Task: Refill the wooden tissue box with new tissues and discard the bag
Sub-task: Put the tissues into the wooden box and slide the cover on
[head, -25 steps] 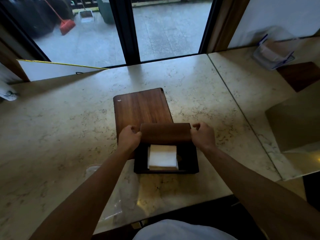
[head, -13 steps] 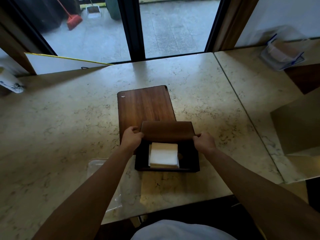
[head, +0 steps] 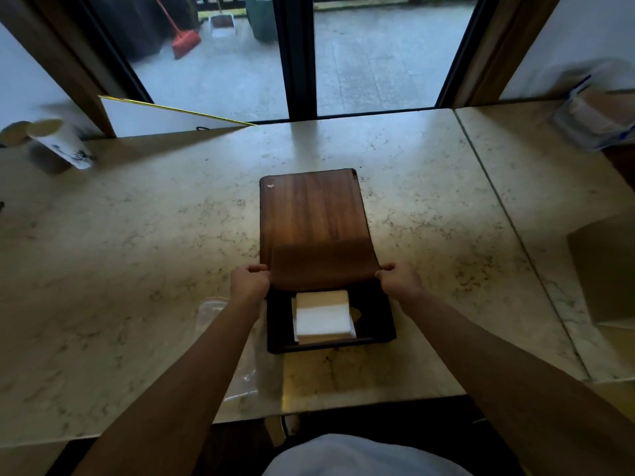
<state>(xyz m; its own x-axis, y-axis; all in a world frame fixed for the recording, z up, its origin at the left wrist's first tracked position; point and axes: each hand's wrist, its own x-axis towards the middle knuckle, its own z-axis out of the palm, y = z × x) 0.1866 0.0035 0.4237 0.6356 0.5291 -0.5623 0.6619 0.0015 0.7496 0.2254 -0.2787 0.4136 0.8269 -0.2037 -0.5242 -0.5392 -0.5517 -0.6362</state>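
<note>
The dark wooden tissue box (head: 382,326) stands near the table's front edge, with a stack of white tissues (head: 323,317) inside. A dark wooden lid (head: 323,267) covers the box's far part and overlaps the wooden board (head: 309,207) lying behind it. My left hand (head: 249,281) pinches the lid's near left corner. At the near right corner, my right hand (head: 398,281) does the same. A clear plastic bag (head: 210,312) lies flat on the table left of the box, partly under my left forearm.
A paper cup (head: 60,142) stands at the far left of the marble table (head: 137,252). A wrapped tissue pack (head: 594,121) and a cardboard box (head: 604,269) sit on the right. A white panel (head: 161,118) leans by the glass door.
The lid has shifted slightly away from me over the board, and both hands now hold its near corners. The camera has tilted up a little.
</note>
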